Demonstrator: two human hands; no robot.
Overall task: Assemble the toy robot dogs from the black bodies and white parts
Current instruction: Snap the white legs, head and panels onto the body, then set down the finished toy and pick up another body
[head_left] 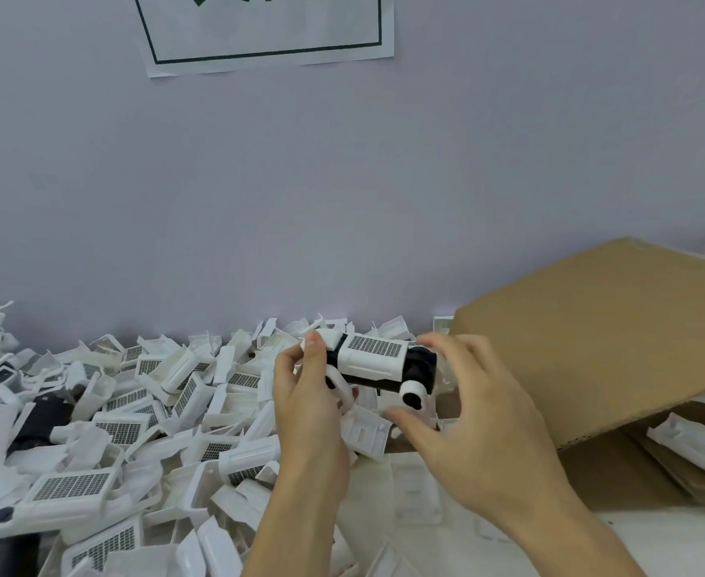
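Body (377, 362) lies nine-to-three in your left hand (307, 393), which pinches it; your right hand (473, 414) hovers, fingers spread; white parts (134, 414) cover your desk.

A pale lilac wall (342, 181) is filling most of the view and serving as the backdrop to everything else. High on that wall, toward its upper middle, a white paper notice (267, 31) is hanging; its dark green frame line is showing, while the lettering inside is being cut off by the top edge and cannot be read. Low against the wall, at its right end, a brown cardboard box (600, 335) is sitting tilted, one corrugated flap (654, 414) jutting forward. At the wall's far right edge something dark and white is showing, too cropped to identify.
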